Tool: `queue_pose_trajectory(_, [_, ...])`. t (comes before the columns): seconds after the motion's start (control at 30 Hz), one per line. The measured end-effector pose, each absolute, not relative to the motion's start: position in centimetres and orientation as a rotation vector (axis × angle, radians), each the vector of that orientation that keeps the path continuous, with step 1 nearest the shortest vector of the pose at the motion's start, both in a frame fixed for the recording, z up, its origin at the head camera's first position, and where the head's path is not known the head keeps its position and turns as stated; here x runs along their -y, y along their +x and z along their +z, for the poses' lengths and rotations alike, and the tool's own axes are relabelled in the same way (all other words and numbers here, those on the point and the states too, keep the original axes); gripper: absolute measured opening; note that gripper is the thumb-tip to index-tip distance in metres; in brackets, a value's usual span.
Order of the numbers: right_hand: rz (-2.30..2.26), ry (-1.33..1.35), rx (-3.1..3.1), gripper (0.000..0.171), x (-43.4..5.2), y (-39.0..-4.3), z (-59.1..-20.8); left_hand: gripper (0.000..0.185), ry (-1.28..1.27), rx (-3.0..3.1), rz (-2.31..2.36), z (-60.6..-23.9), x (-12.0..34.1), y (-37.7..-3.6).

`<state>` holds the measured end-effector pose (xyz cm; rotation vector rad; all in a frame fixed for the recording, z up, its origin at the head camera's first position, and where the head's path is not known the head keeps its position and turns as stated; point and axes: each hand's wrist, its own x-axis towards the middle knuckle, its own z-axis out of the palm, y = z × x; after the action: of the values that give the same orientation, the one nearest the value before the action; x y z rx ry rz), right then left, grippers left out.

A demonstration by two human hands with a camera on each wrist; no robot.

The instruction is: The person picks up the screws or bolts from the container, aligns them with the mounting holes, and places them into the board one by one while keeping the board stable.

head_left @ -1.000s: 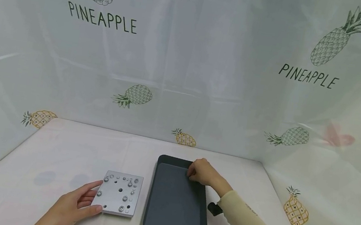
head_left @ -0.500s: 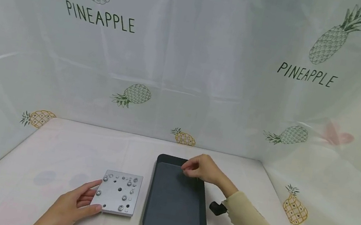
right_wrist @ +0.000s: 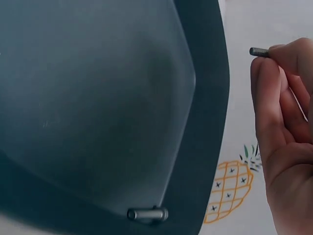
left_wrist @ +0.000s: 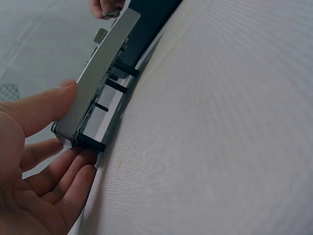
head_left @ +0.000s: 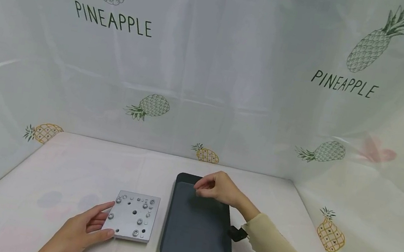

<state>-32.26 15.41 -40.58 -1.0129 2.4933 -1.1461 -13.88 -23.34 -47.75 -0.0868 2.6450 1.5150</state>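
Note:
A square silver metal plate [head_left: 134, 215] with holes and several screw heads stands on short black posts on the table. My left hand [head_left: 80, 230] rests against its near left corner with the fingers straight; the left wrist view shows the thumb [left_wrist: 46, 105] on the plate's edge [left_wrist: 105, 73]. To the right of the plate lies a dark grey tray [head_left: 193, 230]. My right hand [head_left: 216, 187] hovers over the tray's far end and pinches a small metal screw [right_wrist: 259, 51] between thumb and fingertips. A second screw [right_wrist: 147, 214] lies in a corner of the tray [right_wrist: 98, 98].
A white cloth with pineapple prints covers the table and hangs as walls at the back and on both sides. A black strap [head_left: 236, 233] sits at my right wrist beside the tray's right rim.
My right hand has lifted from the tray's far right corner and moved left over the tray, pinching the screw. The left hand and the plate have stayed put.

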Motion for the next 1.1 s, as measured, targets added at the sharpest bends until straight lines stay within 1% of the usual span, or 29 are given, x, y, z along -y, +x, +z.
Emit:
queue_pose_trajectory(0.37, [-1.186, -1.025, -2.338, 0.02, -13.6, -32.4, -40.9, 0.09, -0.103, -2.654, 1.496, -47.8, 23.3, -13.9])
queue_pose_trajectory(0.8, [-1.173, -0.985, -2.304, 0.02, -13.0, -32.7, -41.1, 0.091, -0.108, -2.659, 1.483, -47.8, 23.3, -14.0])
queue_pose_trajectory(1.1, [-1.16, -1.06, -2.226, 0.018, -11.6, -32.8, -40.9, 0.092, -0.116, -2.647, 1.495, -47.7, 23.2, -14.1])
